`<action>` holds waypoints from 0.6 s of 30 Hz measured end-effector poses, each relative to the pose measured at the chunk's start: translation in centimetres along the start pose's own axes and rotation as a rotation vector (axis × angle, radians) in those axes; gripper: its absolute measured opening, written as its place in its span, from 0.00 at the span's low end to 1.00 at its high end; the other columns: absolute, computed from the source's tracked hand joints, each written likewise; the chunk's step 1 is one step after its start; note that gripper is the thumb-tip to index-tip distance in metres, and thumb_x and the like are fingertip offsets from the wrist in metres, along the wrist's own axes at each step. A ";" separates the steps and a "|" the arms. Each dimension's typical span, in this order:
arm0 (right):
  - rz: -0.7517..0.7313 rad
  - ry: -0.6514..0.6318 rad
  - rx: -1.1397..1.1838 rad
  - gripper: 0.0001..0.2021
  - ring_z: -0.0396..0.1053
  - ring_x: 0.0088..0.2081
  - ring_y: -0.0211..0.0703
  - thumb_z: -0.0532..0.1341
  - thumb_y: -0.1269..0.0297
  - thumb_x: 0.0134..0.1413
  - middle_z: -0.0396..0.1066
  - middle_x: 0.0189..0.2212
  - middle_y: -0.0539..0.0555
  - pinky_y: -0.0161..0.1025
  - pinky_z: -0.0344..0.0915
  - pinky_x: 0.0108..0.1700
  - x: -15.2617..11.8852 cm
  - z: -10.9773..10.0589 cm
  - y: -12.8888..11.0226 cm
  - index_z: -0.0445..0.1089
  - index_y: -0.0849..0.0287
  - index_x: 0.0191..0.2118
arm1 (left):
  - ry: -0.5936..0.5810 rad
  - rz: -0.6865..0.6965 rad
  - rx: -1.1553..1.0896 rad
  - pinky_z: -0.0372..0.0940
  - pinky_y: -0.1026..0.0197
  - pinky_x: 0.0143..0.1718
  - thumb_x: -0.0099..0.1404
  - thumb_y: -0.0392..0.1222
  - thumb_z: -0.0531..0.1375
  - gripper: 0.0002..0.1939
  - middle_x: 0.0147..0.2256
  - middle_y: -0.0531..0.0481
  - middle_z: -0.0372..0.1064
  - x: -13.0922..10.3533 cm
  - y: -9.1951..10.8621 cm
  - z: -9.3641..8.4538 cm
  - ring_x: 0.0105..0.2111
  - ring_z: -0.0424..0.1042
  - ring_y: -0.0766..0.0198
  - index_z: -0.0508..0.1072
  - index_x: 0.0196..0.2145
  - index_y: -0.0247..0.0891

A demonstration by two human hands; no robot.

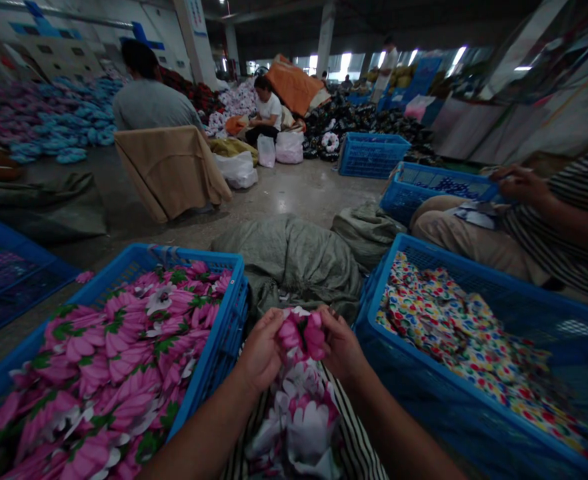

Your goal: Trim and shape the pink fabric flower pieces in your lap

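Observation:
A pink flower-shaped fabric piece [303, 333] with a dark centre is stretched between my two hands, above my lap. My left hand [264, 350] pinches its left edge between thumb and fingers. At the opposite edge, the fingers of my right hand [341, 343] are closed on it. More white and pink flower pieces [307, 427] lie in a pile on my lap, just below. On the left, a blue crate [234, 267] holds many pink and green petal pieces [124, 340]. The blue crate on the right [374, 320] contains colourful spotted fabric pieces [454, 320].
Grey-green sacks [294, 257] lie on the floor straight ahead. A person in stripes [569, 213] sits close at the right, beside another blue crate [404, 193]. Further back are a cloth-draped chair [169, 170], seated people and heaps of fabric goods.

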State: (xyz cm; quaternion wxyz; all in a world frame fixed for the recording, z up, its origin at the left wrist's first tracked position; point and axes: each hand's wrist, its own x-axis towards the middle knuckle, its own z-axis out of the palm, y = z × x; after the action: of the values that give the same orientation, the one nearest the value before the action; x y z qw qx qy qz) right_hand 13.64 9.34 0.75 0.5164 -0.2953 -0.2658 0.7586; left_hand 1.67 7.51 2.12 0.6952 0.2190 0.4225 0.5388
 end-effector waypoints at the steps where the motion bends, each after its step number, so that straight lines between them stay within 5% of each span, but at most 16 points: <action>1: -0.006 0.003 0.019 0.18 0.42 0.11 0.26 0.65 0.56 0.42 0.54 0.11 0.41 0.26 0.40 0.12 0.1 -0.1 0.1 0.56 0.59 0.20 | -0.002 0.006 0.000 0.57 0.69 0.24 0.51 0.50 0.62 0.15 0.21 0.58 0.59 0.0 0.0 0.1 0.20 0.59 0.73 0.62 0.26 0.37; 5: 0.036 0.022 -0.028 0.17 0.45 0.12 0.26 0.65 0.56 0.43 0.55 0.11 0.42 0.25 0.41 0.13 0.1 -0.3 0.9 0.58 0.60 0.21 | -0.017 0.130 0.203 0.60 0.65 0.32 0.49 0.48 0.64 0.15 0.26 0.53 0.66 -0.3 -0.3 0.5 0.28 0.66 0.67 0.67 0.30 0.36; 11: 0.024 -0.005 -0.093 0.17 0.45 0.11 0.28 0.63 0.52 0.44 0.53 0.11 0.41 0.27 0.44 0.14 -0.1 -0.5 1.7 0.58 0.59 0.22 | 0.090 0.140 0.335 0.60 0.63 0.28 0.54 0.48 0.58 0.10 0.22 0.53 0.65 0.3 -1.3 -0.4 0.24 0.65 0.63 0.67 0.26 0.37; 14: -0.135 0.108 -0.271 0.16 0.55 0.17 0.31 0.66 0.53 0.39 0.60 0.16 0.45 0.29 0.52 0.19 0.2 0.0 3.0 0.64 0.60 0.25 | 0.179 0.326 0.509 0.60 0.62 0.33 0.53 0.49 0.58 0.11 0.24 0.51 0.67 1.0 -2.1 -1.0 0.29 0.66 0.60 0.68 0.26 0.39; 18: -0.275 0.195 -0.417 0.16 0.61 0.23 0.37 0.69 0.57 0.33 0.65 0.19 0.49 0.33 0.58 0.27 0.8 0.2 4.5 0.69 0.62 0.28 | 0.213 0.421 0.628 0.59 0.61 0.29 0.50 0.50 0.60 0.12 0.19 0.53 0.63 1.9 -3.4 -1.5 0.24 0.62 0.61 0.64 0.20 0.40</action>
State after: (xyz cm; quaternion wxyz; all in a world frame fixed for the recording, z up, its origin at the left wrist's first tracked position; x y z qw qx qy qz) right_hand 10.43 8.62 -2.50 0.5659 -0.4281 -0.4029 0.5781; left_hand 2.46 7.93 -1.94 0.4209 0.4458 0.5826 0.5336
